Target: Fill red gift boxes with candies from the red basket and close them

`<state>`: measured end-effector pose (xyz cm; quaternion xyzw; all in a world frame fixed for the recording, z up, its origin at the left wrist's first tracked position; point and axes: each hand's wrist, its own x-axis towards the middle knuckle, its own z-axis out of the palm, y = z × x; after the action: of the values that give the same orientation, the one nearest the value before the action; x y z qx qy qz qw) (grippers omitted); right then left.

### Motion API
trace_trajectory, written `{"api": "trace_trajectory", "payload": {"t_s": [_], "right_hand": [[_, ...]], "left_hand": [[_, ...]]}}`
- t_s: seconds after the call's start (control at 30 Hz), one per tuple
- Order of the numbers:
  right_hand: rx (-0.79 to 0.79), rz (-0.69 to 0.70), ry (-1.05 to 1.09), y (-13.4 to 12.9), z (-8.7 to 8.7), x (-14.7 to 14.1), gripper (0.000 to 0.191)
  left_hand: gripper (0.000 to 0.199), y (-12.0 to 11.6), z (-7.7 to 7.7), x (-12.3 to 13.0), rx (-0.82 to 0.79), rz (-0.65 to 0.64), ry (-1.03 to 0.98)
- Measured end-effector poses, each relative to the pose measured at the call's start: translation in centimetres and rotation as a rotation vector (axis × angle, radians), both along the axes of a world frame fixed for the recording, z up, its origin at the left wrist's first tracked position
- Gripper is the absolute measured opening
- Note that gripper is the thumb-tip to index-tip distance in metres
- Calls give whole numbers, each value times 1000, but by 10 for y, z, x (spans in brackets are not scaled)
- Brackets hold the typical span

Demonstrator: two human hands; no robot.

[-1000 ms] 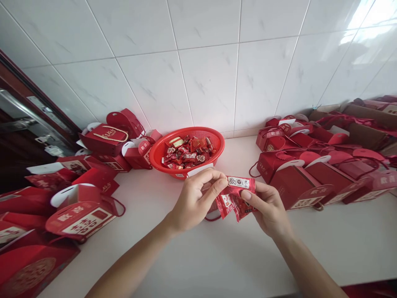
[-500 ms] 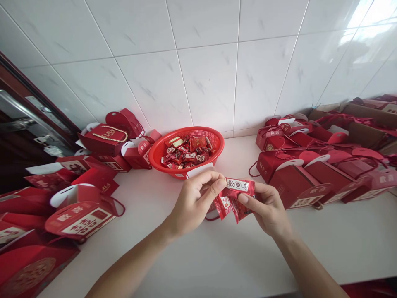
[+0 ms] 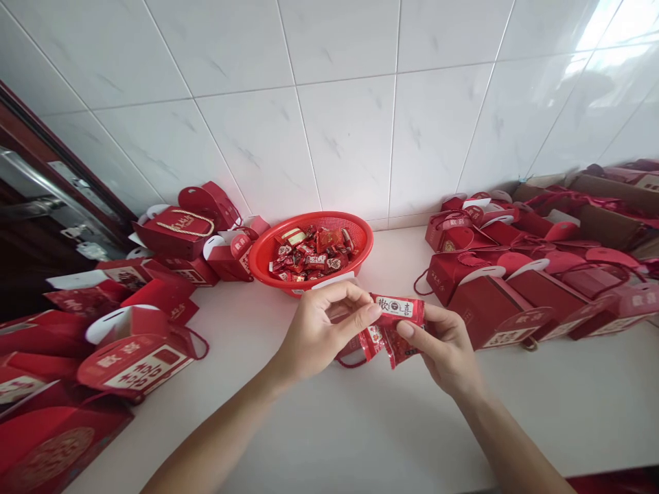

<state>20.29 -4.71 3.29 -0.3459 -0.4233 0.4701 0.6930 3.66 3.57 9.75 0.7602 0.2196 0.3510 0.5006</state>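
Note:
Between my two hands is a red wrapped candy (image 3: 400, 308) with a white label. My left hand (image 3: 322, 329) pinches its left end between thumb and fingers. At the other end, my right hand (image 3: 445, 346) grips it with the thumb in front, along with more red candy packets (image 3: 397, 345) that hang just below. A red gift box partly shows behind my hands, its dark red cord handle (image 3: 351, 361) resting on the white counter (image 3: 329, 439). Just beyond them stands a red plastic basket (image 3: 259, 257) with several wrapped candies (image 3: 315, 259) inside.
Several red gift boxes (image 3: 149, 360) crowd the left side of the counter. More red boxes (image 3: 507, 309) stand in rows on the right, before a brown cardboard carton (image 3: 605, 219). A white tiled wall (image 3: 350, 137) rises behind, with a dark door (image 3: 31, 226) at far left.
My left thumb has slid slightly right along the candy, covering more of its label's left end. The view has shifted very slightly; my right hand keeps its grip.

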Motion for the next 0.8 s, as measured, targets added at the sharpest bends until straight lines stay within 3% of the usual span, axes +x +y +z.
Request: {"api": "trace_trajectory", "payload": {"t_s": [0.1, 0.23, 0.4, 0.63, 0.8], "right_hand": [[-38, -25, 38, 1, 1, -1, 15], [-61, -104, 49, 2, 5, 1, 15], [-91, -296, 80, 3, 8, 9, 19], [-153, -341, 130, 6, 5, 11, 22], [-153, -333, 116, 5, 4, 10, 22]], "left_hand": [[11, 1, -1, 0, -38, 25, -14], [35, 10, 3, -6, -22, 85, -42], [25, 38, 13, -24, 290, 324, -32], [24, 59, 16, -40, 658, 145, 361], [30, 60, 13, -40, 708, 68, 544]]}}
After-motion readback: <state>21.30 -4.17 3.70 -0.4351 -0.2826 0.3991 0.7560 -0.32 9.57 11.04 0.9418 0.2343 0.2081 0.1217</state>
